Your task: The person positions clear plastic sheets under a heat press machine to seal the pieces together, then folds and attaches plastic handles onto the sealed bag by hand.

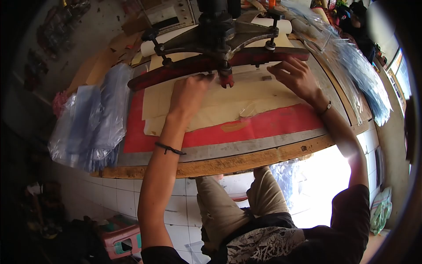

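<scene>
My left hand (190,94) is closed, its fingertips under the red curved bar (180,72) of a dark metal press (220,37). Whatever those fingers hold is too small or too clear to make out. On the other side, my right hand (300,78) reaches in below the bar's right end, fingers bent and tips drawn together. I cannot make out what is between them. Beneath both hands lies a wrinkled tan sheet (202,110) with a torn front edge. It rests on a red mat (263,125). A small dark piece (267,78) sits near my right fingertips.
Clear plastic sleeves (90,121) are piled at the left, overhanging the edge. More plastic (358,66) lies along the right side. The table's wooden edge (228,165) runs before my legs. A pink stool (121,237) stands low at left. A white roll (283,26) lies behind.
</scene>
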{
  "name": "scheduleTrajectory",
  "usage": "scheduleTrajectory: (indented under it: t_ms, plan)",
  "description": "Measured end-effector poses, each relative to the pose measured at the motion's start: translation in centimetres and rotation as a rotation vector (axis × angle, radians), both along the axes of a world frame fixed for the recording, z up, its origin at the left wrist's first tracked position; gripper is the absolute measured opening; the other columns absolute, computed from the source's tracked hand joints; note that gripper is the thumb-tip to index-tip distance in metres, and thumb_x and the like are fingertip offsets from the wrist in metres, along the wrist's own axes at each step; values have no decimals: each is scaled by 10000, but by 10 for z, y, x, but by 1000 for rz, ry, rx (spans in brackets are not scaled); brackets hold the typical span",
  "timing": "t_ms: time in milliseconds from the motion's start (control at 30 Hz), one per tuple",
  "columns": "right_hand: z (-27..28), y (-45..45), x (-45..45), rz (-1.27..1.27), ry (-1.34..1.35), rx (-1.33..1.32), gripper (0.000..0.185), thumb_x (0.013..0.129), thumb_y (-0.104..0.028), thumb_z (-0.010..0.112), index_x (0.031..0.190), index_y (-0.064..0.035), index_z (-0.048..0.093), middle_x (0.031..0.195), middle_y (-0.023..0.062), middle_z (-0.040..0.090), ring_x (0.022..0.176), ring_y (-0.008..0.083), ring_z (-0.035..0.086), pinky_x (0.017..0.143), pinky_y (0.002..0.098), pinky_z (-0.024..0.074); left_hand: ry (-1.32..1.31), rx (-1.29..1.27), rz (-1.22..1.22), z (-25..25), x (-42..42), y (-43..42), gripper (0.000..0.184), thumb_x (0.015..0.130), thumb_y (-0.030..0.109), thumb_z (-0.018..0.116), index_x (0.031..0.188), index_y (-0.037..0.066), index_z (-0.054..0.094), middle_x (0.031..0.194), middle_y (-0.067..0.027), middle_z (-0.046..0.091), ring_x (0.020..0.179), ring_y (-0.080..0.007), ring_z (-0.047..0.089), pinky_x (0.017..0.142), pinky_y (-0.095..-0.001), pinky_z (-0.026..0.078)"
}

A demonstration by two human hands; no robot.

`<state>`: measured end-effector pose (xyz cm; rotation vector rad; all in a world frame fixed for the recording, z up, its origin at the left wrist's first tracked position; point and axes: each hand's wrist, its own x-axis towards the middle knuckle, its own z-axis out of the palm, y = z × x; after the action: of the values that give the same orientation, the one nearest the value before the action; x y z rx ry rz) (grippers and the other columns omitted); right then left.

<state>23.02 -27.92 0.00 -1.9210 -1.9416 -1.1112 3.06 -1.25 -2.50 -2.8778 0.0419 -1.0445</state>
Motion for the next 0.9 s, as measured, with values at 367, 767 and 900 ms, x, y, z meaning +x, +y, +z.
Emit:
scheduleTrajectory:
  t_ms: [367, 767, 900]
  plan:
    - [-20, 4, 12, -5, 103, 17, 246, 766, -92, 695, 1010, -112, 715, 894, -9, 647, 837, 184, 611, 714, 326, 535, 239, -123, 135, 16, -11, -26, 242, 949, 94, 502, 1122, 37, 661, 974, -152, 703, 838, -321, 701, 733, -400, 584]
    - [-29, 4, 20, -52, 112, -8, 233, 804, -131, 681, 1034, -133, 723, 993, -5, 699, 874, 183, 650, 722, 319, 556, 126, -11, 94, -8, -1, 1, 269, 885, 43, 561, 1137, -13, 634, 1059, -196, 682, 935, -360, 679, 827, -420, 568]
    - [-28, 2, 19, -80, 122, -3, 246, 813, -145, 674, 1055, -143, 718, 1042, -6, 710, 894, 190, 661, 738, 315, 560, 321, -290, 277, 28, -16, -12, 250, 871, 59, 592, 1095, -23, 668, 998, -236, 665, 945, -403, 637, 847, -434, 524]
